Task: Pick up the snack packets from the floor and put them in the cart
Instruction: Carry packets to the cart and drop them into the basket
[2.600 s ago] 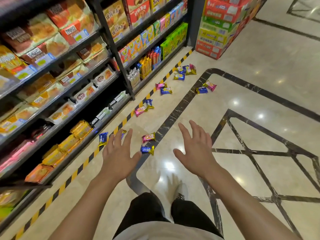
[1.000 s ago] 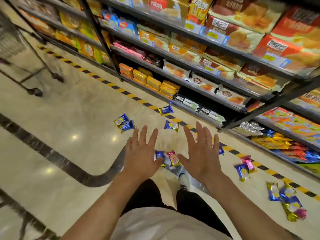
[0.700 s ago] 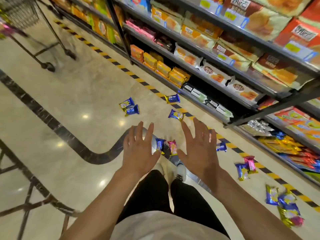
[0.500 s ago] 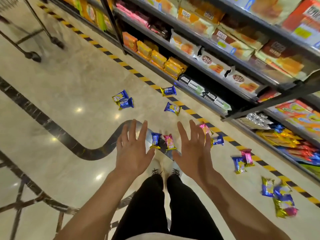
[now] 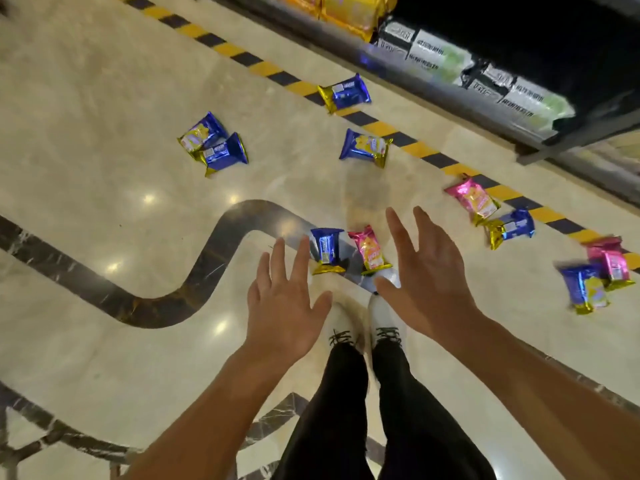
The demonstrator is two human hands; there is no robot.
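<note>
Polished marble floor (image 5: 104,98) runs beside a low shop shelf (image 5: 519,109) edged by a yellow-and-black stripe (image 5: 381,128). Snack packets lie scattered on it; a blue packet (image 5: 327,249) and a pink packet (image 5: 370,251) lie side by side just ahead of white shoes (image 5: 360,320). Above them, left hand (image 5: 282,308) and right hand (image 5: 427,282) hover with fingers spread, holding nothing. More packets (image 5: 213,143) lie farther off.

Snack packets (image 5: 366,147) on marble floor (image 5: 86,98)
</note>
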